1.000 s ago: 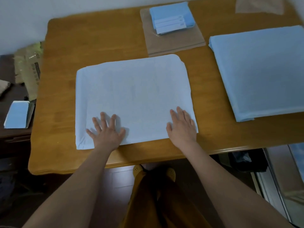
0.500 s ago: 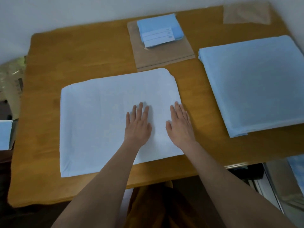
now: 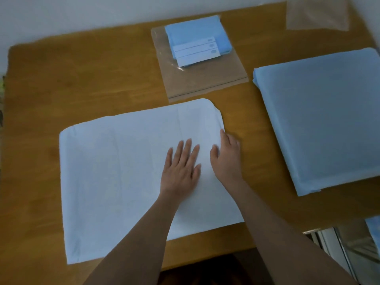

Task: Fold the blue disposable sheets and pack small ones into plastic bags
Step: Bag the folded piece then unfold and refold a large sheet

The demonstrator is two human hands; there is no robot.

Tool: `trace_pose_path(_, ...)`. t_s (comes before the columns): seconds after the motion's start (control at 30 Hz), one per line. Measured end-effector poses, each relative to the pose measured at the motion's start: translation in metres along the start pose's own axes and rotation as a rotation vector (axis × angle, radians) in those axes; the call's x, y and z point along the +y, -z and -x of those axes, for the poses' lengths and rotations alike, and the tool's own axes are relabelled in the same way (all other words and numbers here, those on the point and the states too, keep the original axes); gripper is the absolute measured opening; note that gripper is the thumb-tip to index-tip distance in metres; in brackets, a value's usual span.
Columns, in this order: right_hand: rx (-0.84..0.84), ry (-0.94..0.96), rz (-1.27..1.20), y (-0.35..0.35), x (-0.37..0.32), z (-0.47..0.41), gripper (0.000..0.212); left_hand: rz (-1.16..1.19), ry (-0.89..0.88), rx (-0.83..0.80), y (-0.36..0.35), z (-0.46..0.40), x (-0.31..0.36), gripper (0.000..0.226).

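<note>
1. While the pale blue sheet [image 3: 127, 171] lies flat on the near middle of the wooden table [image 3: 82, 79], the left hand [image 3: 181, 167] rests on it palm down with fingers straight and spread, gripping nothing.
2. At the sheet's right edge, the right hand [image 3: 227, 157] sits with its fingers bent over the border; whether it has pinched the edge yet I cannot tell.
3. Judging from this, the step in hand is the next fold, right edge carried over to the left.
4. To do it well, keep the left palm pressing as an anchor near the intended crease, lift the whole right edge evenly, and line corners up before smoothing.
5. Thin material like this probably shifts easily, so a slow sweep outward should flatten trapped air.
6. Farther back, a clear plastic bag [image 3: 205, 83] lies flat, with a small folded blue pack [image 3: 195, 40] bearing white labels at its far end; I cannot tell whether it sits inside or on top.
7. Another bag [image 3: 316, 15], seemingly holding nothing, lies at the far right corner.
8. To the right sits a larger folded blue stack [image 3: 320, 120], unbagged.
</note>
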State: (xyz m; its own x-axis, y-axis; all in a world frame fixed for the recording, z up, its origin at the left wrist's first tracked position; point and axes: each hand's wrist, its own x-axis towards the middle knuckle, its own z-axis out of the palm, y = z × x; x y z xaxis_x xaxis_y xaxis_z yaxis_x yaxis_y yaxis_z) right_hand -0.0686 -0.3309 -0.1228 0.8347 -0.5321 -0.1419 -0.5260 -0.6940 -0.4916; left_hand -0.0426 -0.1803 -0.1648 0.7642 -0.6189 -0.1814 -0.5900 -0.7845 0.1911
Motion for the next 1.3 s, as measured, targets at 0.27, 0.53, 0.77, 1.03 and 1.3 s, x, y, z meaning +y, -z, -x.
trace_pose_path(0.27, 0.051, -0.203, -0.127, -0.003, -0.010, -0.026, 0.040, 0.031, 0.000, 0.005, -0.003, -0.002, -0.002, 0.058)
trace_pose_path(0.53, 0.007, -0.339, -0.410, 0.002, -0.004, -0.040, 0.024, 0.039, -0.006, 0.009, -0.002, -0.002, -0.003, 0.058)
trace_pose_path(0.77, -0.005, -0.328, -0.390, -0.004, -0.009, -0.047, 0.022, 0.055, -0.005, 0.004, -0.002, -0.002, -0.003, 0.058)
trace_pose_path(1.03, 0.076, -0.281, -0.338, -0.006, -0.021, -0.070, 0.035, 0.071, -0.012, 0.009, 0.001, -0.003, -0.004, 0.057)
trace_pose_path(1.3, 0.047, -0.255, -0.366, -0.008, -0.029, -0.084, 0.024, 0.064, -0.022, 0.007, 0.000, -0.002, -0.004, 0.058)
